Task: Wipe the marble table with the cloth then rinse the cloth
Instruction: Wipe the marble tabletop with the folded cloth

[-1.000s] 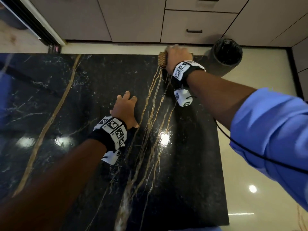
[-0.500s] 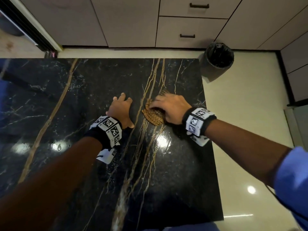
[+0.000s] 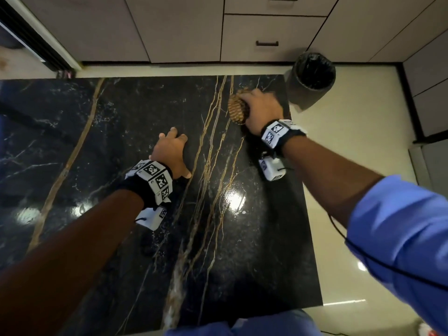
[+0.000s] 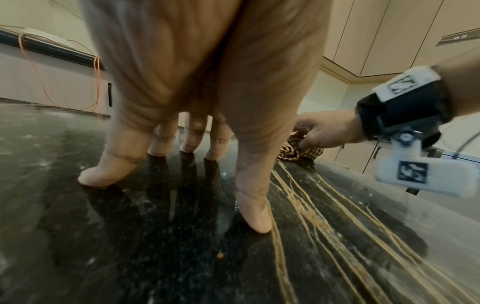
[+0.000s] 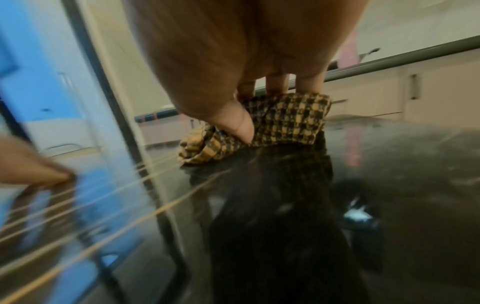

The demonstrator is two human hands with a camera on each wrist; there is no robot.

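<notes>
R hand (image 3: 260,110) had the cloth (image 3: 238,110) bunched under it, thumb and fingers curled round the checked fabric and pressing it onto the marble table (image 3: 121,112); thumb dug into a fold in the R wrist view (image 5: 244,127). L hand (image 3: 171,154) was spread, fingertips (image 4: 98,176) planted on the stone, holding nothing, prob just bracing.

Cloth sat at the far right part of the top, close to the far edge and right edge, just right of the gold veins (image 3: 213,132). It stuck out from the grip on the L side, toward the veins. R hand was on it; L hand was nearer the body, well apart from it to the left.

Judgement: wiping not done yet, rinse not started. Unwiped area likely lay toward the body and left of the cloth, so next stroke would be a pull back or sweep left. Bin (image 3: 312,73) on the floor past the corner. No sink in view.
</notes>
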